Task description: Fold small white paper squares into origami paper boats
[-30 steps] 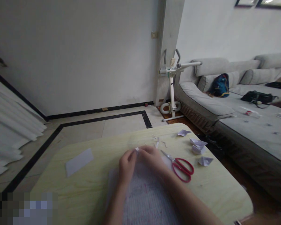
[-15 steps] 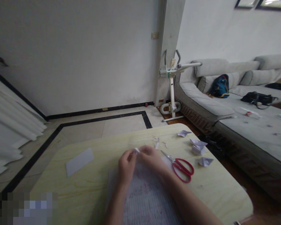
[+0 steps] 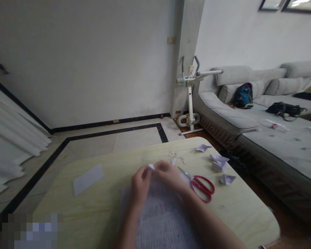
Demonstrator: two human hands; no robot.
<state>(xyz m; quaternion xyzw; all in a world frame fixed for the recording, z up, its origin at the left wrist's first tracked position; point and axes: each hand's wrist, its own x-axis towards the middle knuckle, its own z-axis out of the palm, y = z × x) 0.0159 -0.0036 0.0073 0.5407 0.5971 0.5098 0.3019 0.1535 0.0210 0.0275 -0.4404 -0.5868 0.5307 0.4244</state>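
Beyond the wood-grained surface (image 3: 88, 218), a white wall (image 3: 106, 62), an exercise machine (image 3: 189, 100) and a grey sofa (image 3: 223, 114) are seen. Red-handled scissors (image 3: 202, 187) are laid on the surface, and the other items can be placed by them. Left of the scissors, a small white piece of paper (image 3: 151, 167) is pinched between the fingers of the left hand (image 3: 140, 180) and the right hand (image 3: 167, 173); its shape is mostly covered by the grasping hands. Also to the left, but nearer the viewer, a marked sheet (image 3: 163, 221) is spread beneath the forearms, its marks too blurred to be read. Well left of the scissors, a plain paper rectangle (image 3: 88, 180) is left flat.

Just past the scissors' tips, a narrow paper strip (image 3: 174, 158) and thin slivers (image 3: 182, 160) are scattered, so some cutting appears to have been done. On the right of the scissors, several folded paper shapes (image 3: 219, 162) are set along the edge, and these seem to be finished. The pinched piece is judged to be partly folded, while the plain rectangle appears not yet worked. How many folds are left cannot be told.
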